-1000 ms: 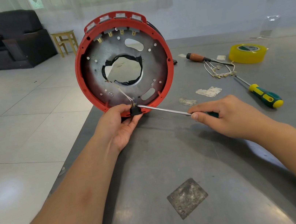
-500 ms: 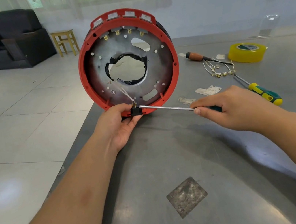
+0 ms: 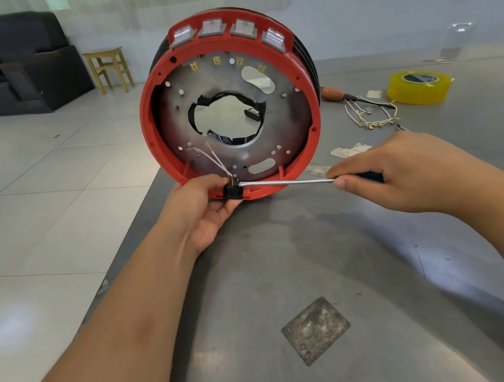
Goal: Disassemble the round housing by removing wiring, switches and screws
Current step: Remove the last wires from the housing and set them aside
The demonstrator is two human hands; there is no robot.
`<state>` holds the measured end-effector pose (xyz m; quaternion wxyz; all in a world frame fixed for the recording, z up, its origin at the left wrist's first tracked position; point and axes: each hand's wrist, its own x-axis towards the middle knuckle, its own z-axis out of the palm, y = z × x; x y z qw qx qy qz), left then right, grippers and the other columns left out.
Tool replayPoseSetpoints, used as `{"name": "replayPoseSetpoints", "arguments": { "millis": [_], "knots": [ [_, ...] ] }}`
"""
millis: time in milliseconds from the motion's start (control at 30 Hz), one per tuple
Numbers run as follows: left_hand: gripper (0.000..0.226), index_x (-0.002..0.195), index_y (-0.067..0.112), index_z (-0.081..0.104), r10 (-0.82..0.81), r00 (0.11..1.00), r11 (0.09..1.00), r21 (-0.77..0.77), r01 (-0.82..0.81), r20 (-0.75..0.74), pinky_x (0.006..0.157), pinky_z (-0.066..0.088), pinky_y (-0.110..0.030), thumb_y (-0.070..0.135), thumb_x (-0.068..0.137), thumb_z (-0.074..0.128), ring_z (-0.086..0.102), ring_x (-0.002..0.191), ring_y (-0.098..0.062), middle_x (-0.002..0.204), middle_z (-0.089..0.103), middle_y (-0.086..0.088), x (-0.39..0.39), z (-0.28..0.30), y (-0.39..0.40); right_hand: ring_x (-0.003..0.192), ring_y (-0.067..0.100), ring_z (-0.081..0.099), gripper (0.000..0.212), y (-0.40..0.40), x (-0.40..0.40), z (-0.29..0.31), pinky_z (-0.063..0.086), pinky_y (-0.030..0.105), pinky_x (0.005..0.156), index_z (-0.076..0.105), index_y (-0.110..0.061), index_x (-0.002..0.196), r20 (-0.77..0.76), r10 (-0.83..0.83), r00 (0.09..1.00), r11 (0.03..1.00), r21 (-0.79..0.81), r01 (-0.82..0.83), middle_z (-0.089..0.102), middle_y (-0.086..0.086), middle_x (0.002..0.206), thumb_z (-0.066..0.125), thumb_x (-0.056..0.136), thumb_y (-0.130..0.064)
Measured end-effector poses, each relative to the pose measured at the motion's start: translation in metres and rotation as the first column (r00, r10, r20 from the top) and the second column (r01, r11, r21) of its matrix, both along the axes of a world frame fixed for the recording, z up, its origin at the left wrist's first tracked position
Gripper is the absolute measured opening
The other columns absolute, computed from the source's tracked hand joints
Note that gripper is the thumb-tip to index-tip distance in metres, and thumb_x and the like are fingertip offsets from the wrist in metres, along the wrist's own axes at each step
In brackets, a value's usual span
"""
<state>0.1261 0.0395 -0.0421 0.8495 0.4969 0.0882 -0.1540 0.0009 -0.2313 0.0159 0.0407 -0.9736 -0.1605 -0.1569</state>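
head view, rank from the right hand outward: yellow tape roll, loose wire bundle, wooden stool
1. Loose wire bundle, on the table just beyond the right hand.
2. Yellow tape roll, farther back and to the right.
3. Wooden stool, on the floor, far left.

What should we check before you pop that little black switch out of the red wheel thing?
1. Left hand holds the black switch: ok.
2. Screwdriver tip touches the switch: ok.
3. Right hand grips the screwdriver handle: ok.
4. White wires off the switch: not ok, attached.
5. Red housing standing steady on the table: ok.
6. Switch clips released: cannot tell.
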Motion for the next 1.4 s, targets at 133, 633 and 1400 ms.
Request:
{"name": "replayPoseSetpoints", "arguments": {
  "millis": [133, 633, 1400],
  "knots": [
    [0.016, 0.107, 0.002, 0.062, -0.021, 0.999, 1.000, 0.002, 0.021, -0.037, 0.058, 0.062, -0.032, -0.007, 0.096, 0.057, 0.079, 0.090, -0.032, 0.100, 0.073, -0.016, 0.001, 0.001, 0.002, 0.060, 0.004, 0.056, 0.039, 0.004, 0.001, -0.010, 0.045, 0.025, 0.053, 0.070, -0.044, 0.120, -0.051, -0.019, 0.999, 0.996, 0.088, 0.023, 0.072, -0.012, 0.075, 0.040, 0.097, -0.055],
    [0.017, 0.108, -0.002, 0.061, 0.009, 0.992, 0.985, -0.169, -0.031, -0.125, 0.062, 0.064, -0.038, -0.011, 0.094, 0.056, 0.076, 0.104, -0.036, 0.108, 0.070, -0.022, 0.001, 0.001, 0.002, 0.068, -0.009, 0.058, 0.028, 0.010, 0.005, -0.037, 0.042, 0.008, 0.062, 0.074, -0.037, 0.117, -0.100, -0.033, 0.994, 0.949, 0.310, 0.063, 0.063, -0.031, 0.069, 0.054, 0.099, -0.044],
    [0.022, 0.113, -0.002, 0.063, 0.081, 0.995, 0.977, -0.191, -0.092, -0.067, 0.066, 0.065, -0.040, -0.011, 0.093, 0.062, 0.080, 0.085, -0.033, 0.098, 0.073, -0.020, 0.004, -0.005, 0.000, 0.063, 0.002, 0.063, 0.025, 0.016, 0.005, -0.040, 0.048, 0.022, 0.066, 0.070, -0.043, 0.105, -0.272, -0.040, 0.961, 0.881, 0.444, 0.162, 0.066, -0.015, 0.067, 0.047, 0.100, -0.050]
  ]
}}
